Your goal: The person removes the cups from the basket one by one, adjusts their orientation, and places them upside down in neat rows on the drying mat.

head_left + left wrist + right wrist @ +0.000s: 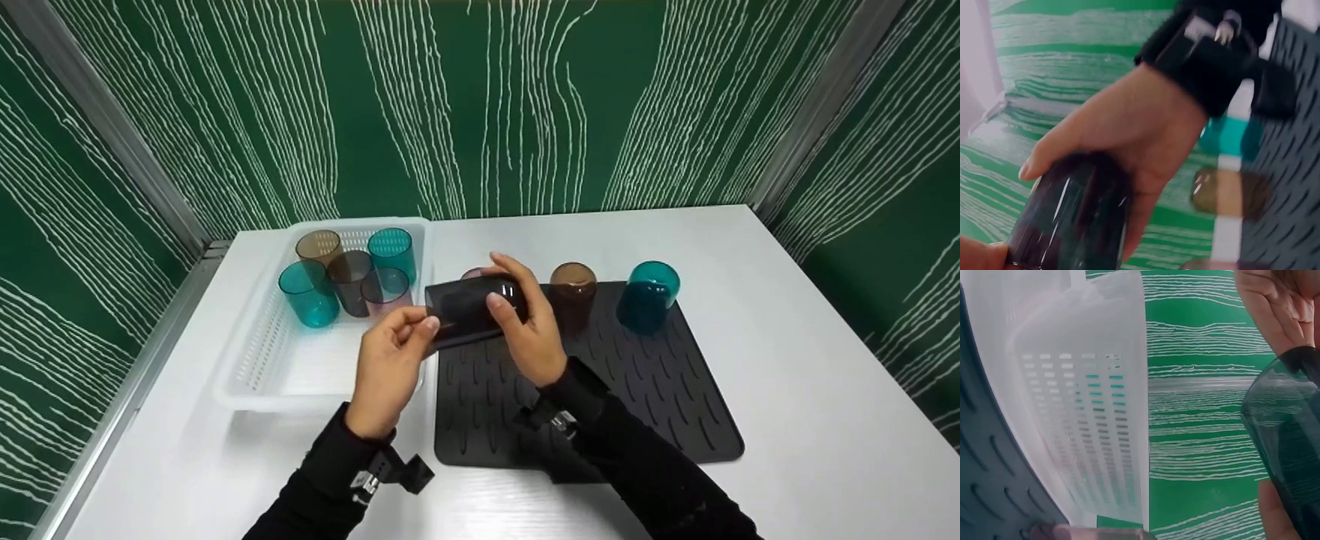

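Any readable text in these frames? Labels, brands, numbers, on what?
None. No words, numbers or signs on the dark cup held by both hands, the other cups, the white basket, the black mat or the green wall, which bears only white lines.

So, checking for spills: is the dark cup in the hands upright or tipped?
Tipped. The dark cup lies sideways between the left hand and the right hand, above the mat.
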`<control>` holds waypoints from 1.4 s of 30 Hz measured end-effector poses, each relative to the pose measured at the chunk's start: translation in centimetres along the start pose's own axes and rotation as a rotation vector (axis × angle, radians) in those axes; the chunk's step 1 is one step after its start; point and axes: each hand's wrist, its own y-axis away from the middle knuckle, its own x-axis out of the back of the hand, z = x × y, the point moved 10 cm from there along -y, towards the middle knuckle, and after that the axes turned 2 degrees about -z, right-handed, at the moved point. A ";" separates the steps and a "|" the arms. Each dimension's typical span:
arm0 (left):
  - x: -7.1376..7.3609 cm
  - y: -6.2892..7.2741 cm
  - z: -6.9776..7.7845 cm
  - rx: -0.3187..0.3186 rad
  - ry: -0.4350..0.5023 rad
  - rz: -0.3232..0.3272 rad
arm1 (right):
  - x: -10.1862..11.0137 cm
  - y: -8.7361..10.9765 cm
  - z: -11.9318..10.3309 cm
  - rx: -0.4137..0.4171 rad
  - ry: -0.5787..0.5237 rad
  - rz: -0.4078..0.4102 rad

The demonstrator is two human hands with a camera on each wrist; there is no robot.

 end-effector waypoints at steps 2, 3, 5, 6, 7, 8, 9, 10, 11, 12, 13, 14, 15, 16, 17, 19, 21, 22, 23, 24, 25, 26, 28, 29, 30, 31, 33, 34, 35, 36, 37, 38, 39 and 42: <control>-0.4 0.2 -0.4 0.006 -0.012 -0.007 | 0.4 0.1 -0.2 0.022 0.019 0.022; -0.5 0.3 -0.5 0.004 -0.027 -0.009 | 0.6 0.2 -0.2 0.029 0.024 0.027; -0.8 0.5 -0.6 -0.008 -0.066 -0.009 | 0.9 0.3 -0.3 0.041 0.040 0.035; -0.9 0.5 -0.6 -0.017 -0.087 -0.010 | 1.1 0.4 -0.4 0.046 0.050 0.035; -1.0 0.6 -0.5 -0.021 -0.099 -0.012 | 1.2 0.4 -0.5 0.049 0.058 0.033; -1.1 0.7 -0.6 -0.026 -0.106 -0.019 | 1.4 0.3 -0.6 0.052 0.066 0.031; -1.3 0.8 -0.6 -0.029 -0.111 -0.030 | 1.5 0.3 -0.7 0.055 0.077 0.028; -1.5 0.9 -0.7 -0.037 -0.120 -0.043 | 1.7 0.2 -0.9 0.055 0.092 0.026; -1.7 1.1 -0.7 -0.046 -0.136 -0.060 | 1.9 0.1 -1.0 0.052 0.106 0.025; -1.9 1.3 -0.8 -0.054 -0.157 -0.081 | 2.1 -0.1 -1.1 0.048 0.127 0.025; -2.2 1.5 -0.9 -0.059 -0.179 -0.105 | 2.3 -0.3 -1.3 0.043 0.153 0.020; -2.6 1.7 -1.0 -0.066 -0.204 -0.134 | 2.6 -0.5 -1.4 0.039 0.187 0.018; -2.9 2.1 -1.3 -0.069 -0.241 -0.168 | 2.7 -0.6 -1.4 0.033 0.224 0.014; -3.2 2.4 -1.5 -0.067 -0.283 -0.201 | 2.9 -0.8 -1.5 0.031 0.262 0.006; -3.5 2.8 -1.8 -0.063 -0.325 -0.233 | 3.0 -0.9 -1.5 0.031 0.302 -0.004; -4.1 3.4 -2.7 -0.041 -0.406 -0.297 | 3.1 -1.1 -1.5 0.039 0.384 -0.029; -4.6 4.1 -3.6 -0.016 -0.489 -0.352 | 3.0 -1.3 -1.5 0.054 0.450 -0.055; -4.8 4.3 -4.0 -0.014 -0.535 -0.374 | 3.0 -1.3 -1.5 0.061 0.475 -0.068; -5.0 4.5 -4.4 -0.025 -0.588 -0.393 | 3.0 -1.3 -1.4 0.058 0.501 -0.083; -5.3 4.8 -4.6 -0.062 -0.660 -0.406 | 2.9 -1.3 -1.4 0.051 0.525 -0.097; -5.5 5.0 -4.7 -0.101 -0.740 -0.415 | 2.8 -1.3 -1.3 0.047 0.549 -0.111; -5.8 5.2 -4.8 -0.159 -0.829 -0.416 | 2.7 -1.3 -1.2 0.041 0.575 -0.125; -6.1 5.6 -5.3 -0.289 -0.996 -0.401 | 2.3 -1.3 -1.0 0.023 0.630 -0.152; -6.2 5.8 -5.7 -0.341 -1.063 -0.389 | 2.1 -1.3 -0.8 0.018 0.655 -0.168; -6.2 5.9 -6.2 -0.378 -1.116 -0.383 | 1.9 -1.2 -0.7 0.020 0.679 -0.178; -6.1 5.9 -7.5 -0.403 -1.152 -0.395 | 1.7 -1.2 -0.6 0.025 0.699 -0.189; -6.0 6.0 -9.8 -0.426 -1.190 -0.439 | 1.3 -1.1 -0.3 0.024 0.732 -0.207; -6.0 6.0 -10.6 -0.409 -1.200 -0.476 | 1.1 -1.0 -0.1 0.022 0.743 -0.216; -6.1 6.0 -11.2 -0.390 -1.212 -0.514 | 0.9 -1.0 0.1 0.015 0.756 -0.226; -6.2 6.0 -11.8 -0.375 -1.232 -0.549 | 0.7 -0.9 0.4 0.007 0.770 -0.235; -6.2 6.0 -12.3 -0.362 -1.250 -0.578 | 0.5 -0.8 0.7 -0.003 0.782 -0.245; -6.3 6.2 -12.1 -0.340 -1.256 -0.601 | 0.3 -0.7 1.1 -0.015 0.798 -0.256; -6.4 6.2 -11.7 -0.309 -1.262 -0.626 | 0.1 -0.6 1.5 -0.025 0.817 -0.268; -6.3 6.1 -13.6 -0.298 -1.263 -0.644 | -0.7 -0.3 2.6 -0.041 0.878 -0.301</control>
